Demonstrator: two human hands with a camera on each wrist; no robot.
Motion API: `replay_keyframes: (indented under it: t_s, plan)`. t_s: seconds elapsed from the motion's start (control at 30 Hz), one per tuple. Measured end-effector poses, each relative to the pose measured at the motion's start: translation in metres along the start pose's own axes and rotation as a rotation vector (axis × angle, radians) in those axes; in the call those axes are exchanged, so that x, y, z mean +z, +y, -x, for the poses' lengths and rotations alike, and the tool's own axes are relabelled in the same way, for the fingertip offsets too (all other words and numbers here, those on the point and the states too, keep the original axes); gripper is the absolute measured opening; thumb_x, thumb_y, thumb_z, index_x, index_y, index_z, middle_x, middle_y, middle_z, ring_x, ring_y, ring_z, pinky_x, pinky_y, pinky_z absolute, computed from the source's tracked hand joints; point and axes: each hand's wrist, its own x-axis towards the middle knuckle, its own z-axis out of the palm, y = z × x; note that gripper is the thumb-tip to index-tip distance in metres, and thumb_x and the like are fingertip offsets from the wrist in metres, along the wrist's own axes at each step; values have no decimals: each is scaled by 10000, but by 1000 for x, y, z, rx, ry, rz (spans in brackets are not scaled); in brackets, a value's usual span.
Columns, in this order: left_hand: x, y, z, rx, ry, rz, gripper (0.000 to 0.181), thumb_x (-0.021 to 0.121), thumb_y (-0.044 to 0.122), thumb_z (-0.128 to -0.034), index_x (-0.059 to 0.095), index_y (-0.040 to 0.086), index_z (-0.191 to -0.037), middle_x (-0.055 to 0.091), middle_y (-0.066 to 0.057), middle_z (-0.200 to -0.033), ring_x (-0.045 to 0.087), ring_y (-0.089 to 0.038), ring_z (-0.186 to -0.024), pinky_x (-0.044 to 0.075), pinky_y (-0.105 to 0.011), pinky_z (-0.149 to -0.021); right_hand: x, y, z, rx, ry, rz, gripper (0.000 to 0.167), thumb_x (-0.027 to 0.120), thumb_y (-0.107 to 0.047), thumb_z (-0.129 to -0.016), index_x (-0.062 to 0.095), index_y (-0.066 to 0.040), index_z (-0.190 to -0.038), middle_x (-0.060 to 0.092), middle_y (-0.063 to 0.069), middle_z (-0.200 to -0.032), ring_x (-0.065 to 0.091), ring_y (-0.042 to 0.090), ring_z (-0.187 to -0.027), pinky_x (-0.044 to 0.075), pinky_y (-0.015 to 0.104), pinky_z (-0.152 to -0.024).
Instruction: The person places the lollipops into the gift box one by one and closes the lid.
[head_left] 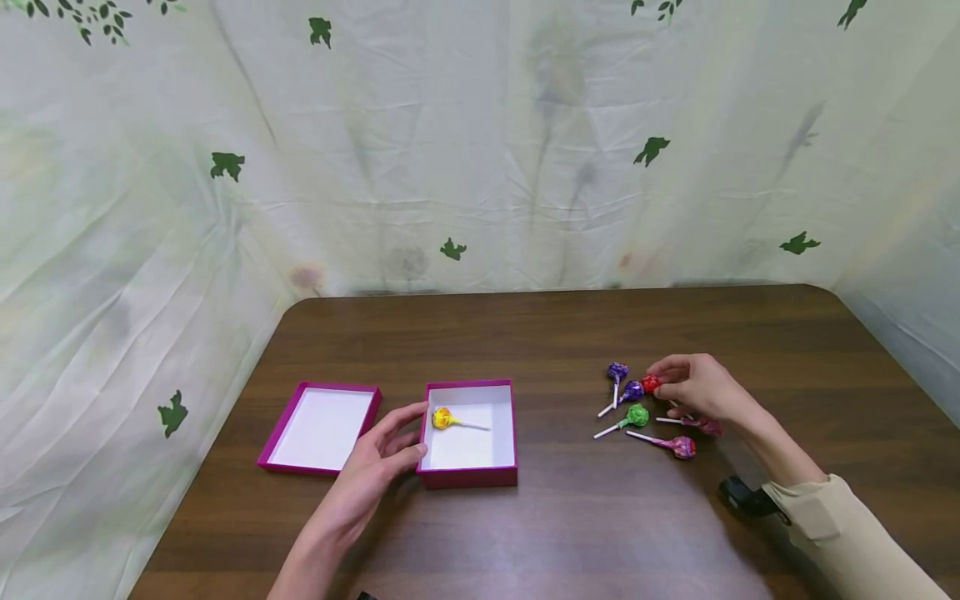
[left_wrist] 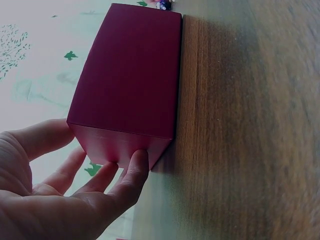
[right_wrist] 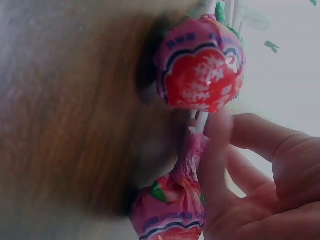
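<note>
A yellow lollipop lies in the open magenta box, its stick pointing right. My left hand rests on the box's left side, fingers and thumb touching the wall; the left wrist view shows the same hand against the end of the box. On the right, my right hand pinches a red lollipop by its head, its stick not visible. Close to this hand lie two purple lollipops, a green one and two pink ones. In the right wrist view, pink lollipops hide the pinch.
The magenta-rimmed box lid lies inside up, left of the box. All this is on a brown wooden table. A pale curtain with green leaves hangs behind the table and along its sides.
</note>
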Motion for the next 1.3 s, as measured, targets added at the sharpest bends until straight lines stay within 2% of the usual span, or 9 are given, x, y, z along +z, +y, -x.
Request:
replay_keyframes:
  t_s: [0.2, 0.43, 0.8, 1.03, 1.3]
  plan:
    - [0, 1, 0, 1, 0, -3, 515, 637, 35, -925, 515, 158, -1410, 389, -66, -1503, 434, -315, -1313, 382, -486, -1058, 1, 2, 1, -47, 15, -4, 284, 654, 10, -892, 606, 75, -1164, 655, 269, -1077, 669, 246, -712, 583, 356, -578]
    - [1, 1, 0, 1, 3, -2, 514, 638, 35, -924, 517, 157, -1408, 392, -70, -1502, 433, -316, -1316, 381, -487, -1059, 1, 5, 1, -43, 40, -3, 323, 733, -62, -867, 632, 49, -1153, 665, 233, -1073, 681, 238, -736, 584, 341, -605]
    - [0, 1, 1, 2, -2, -1, 510, 637, 41, -928, 514, 160, -1409, 390, -69, -1506, 429, -323, -1322, 372, -500, -1067, 2, -3, 8, -57, 119, 7, 350, 739, -131, -885, 636, 29, -1179, 694, 185, -1043, 700, 256, -721, 583, 335, -631]
    - [0, -1, 1, 22, -9, 3, 520, 635, 18, -920, 513, 142, -1410, 415, -70, -1494, 444, -308, -1313, 376, -475, -1057, 11, -12, 13, -133, 171, -23, 300, 752, -153, -880, 659, -33, -1140, 701, 159, -1050, 708, 260, -869, 587, 337, -675]
    - [0, 0, 1, 15, -9, 8, 516, 634, 25, -923, 516, 151, -1408, 416, -68, -1494, 449, -309, -1308, 383, -478, -1058, 22, -26, 17, -188, 176, -101, 324, 751, -146, -882, 647, -47, -1172, 681, 162, -1083, 697, 285, -890, 589, 375, -671]
